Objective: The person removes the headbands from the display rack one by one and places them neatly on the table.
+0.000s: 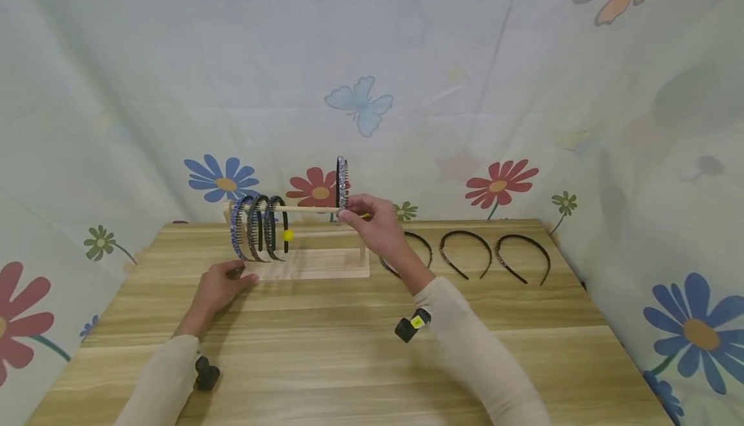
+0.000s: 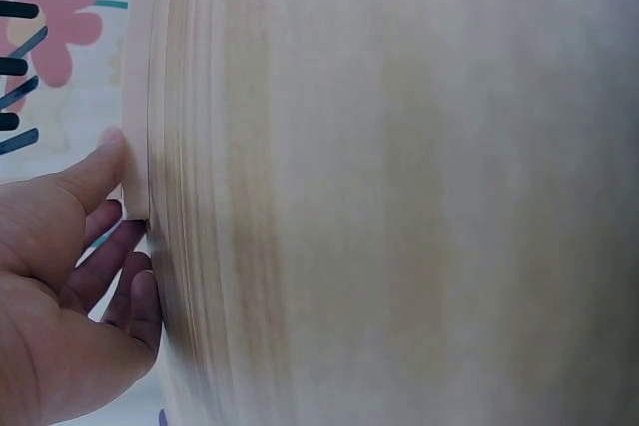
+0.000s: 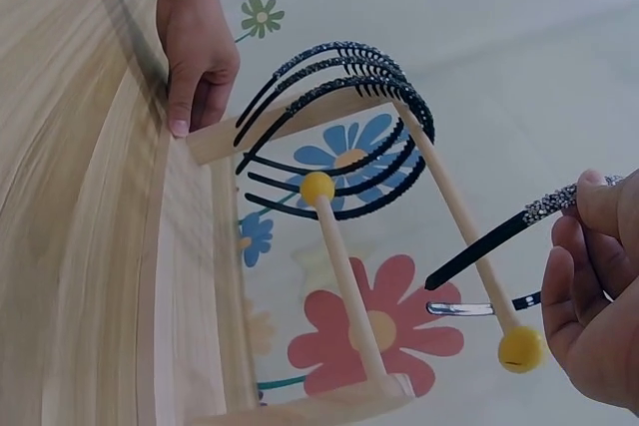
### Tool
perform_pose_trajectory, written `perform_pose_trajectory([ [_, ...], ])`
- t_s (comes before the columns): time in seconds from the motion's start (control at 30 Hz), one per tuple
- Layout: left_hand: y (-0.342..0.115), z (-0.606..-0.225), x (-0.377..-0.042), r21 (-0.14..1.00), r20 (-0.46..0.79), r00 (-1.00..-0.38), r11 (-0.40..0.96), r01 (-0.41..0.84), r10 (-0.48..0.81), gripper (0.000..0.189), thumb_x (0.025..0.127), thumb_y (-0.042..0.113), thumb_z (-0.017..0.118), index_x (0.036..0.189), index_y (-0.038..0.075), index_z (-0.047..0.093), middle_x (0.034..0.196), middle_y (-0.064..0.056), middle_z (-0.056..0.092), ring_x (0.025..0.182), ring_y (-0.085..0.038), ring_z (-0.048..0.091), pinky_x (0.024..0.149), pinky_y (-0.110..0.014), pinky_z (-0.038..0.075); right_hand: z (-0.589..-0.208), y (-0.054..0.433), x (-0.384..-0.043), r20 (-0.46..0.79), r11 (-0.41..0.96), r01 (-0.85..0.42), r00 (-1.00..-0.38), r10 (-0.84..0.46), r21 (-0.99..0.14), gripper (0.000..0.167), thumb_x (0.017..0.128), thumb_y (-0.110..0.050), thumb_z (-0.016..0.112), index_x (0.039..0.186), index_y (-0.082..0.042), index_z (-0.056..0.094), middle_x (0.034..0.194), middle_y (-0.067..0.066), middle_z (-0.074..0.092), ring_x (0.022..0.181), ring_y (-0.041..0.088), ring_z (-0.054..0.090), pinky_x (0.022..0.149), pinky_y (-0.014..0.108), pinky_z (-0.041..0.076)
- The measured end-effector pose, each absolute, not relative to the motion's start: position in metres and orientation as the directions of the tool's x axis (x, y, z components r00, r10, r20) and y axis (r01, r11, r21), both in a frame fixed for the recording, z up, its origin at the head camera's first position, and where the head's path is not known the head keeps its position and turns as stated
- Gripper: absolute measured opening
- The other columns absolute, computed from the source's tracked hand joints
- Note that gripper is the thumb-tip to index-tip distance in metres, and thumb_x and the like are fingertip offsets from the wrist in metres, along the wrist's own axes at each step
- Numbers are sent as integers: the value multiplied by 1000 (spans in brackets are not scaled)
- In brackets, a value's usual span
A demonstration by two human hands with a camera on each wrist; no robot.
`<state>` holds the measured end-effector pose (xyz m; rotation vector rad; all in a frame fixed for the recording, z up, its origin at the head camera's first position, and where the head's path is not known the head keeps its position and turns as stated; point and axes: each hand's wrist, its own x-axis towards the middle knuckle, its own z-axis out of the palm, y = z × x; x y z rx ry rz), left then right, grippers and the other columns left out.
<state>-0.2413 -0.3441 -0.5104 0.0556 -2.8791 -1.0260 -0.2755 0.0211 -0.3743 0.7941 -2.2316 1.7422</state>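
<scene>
Silver glitter crusts the outer curve of the headband [image 1: 341,181], which is black within and lined with comb-like teeth. It stands upright at the three o'clock end of the upper rod [image 1: 310,209] of the wooden rack [image 1: 314,264]; from the right wrist, its dark arms straddle that rod near a yellow ball [image 3: 520,348], one in front and one behind. Whether they touch the rod, I cannot tell.

At between four and five o'clock from it, the right hand [image 1: 376,224] pinches its lower part narrowly between thumb and fingers. Toward eight o'clock, three hung headbands [image 1: 237,229] loop over the rod, the outermost sparkling blue, the other two darker. Farther that way, the left hand [image 1: 221,287] grips the near corner of the rack's base, thumb along the edge, fingers curled at the end.

At four o'clock, three loose headbands [image 1: 465,255] lie in a row on the wood-grain table [image 1: 314,355], the nearest partly hidden by the right arm. A yellow label [image 1: 417,321] on the black device [image 1: 405,330] at the right cream sleeve [image 1: 482,355] bears a mark too small to read. Behind hangs a pale cloth [image 1: 430,45] printed with flowers and butterflies.
</scene>
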Motion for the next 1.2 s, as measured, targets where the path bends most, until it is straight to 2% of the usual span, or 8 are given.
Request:
perform_pose_trajectory([
  [0.53,-342,-509,-241,637,51,-996,771,-20,-68,63,96,33,73,138,-11,56,138,-33,57,130,-52,51,108,-64,42,-367,53,-272,428,242,-487,-866,-258,-839,23,97,-15,72,116,-1,72,101,11,75,94,23,71,83,37,60],
  [0.73,-342,-509,-241,637,49,-996,771,-22,-69,62,96,33,73,138,-10,56,138,-33,57,129,-52,52,108,-64,42,-369,66,-270,455,284,-513,-855,-250,-810,24,97,-16,72,116,-1,72,102,13,75,94,26,72,84,43,60],
  [0.93,-343,-508,-242,634,46,-997,773,-21,-65,64,97,34,72,138,-11,55,139,-33,56,130,-53,51,108,-65,41,-372,83,-269,460,319,-512,-859,-227,-798,23,97,-16,73,115,-2,73,101,11,75,92,23,71,83,41,60],
  [1.2,-343,-510,-242,623,55,-996,782,-16,-64,62,97,33,73,137,-11,57,135,-32,59,125,-51,56,104,-64,45,-373,109,-268,495,366,-536,-844,-207,-760,22,97,-16,73,114,-2,73,99,12,75,91,24,71,83,44,61],
])
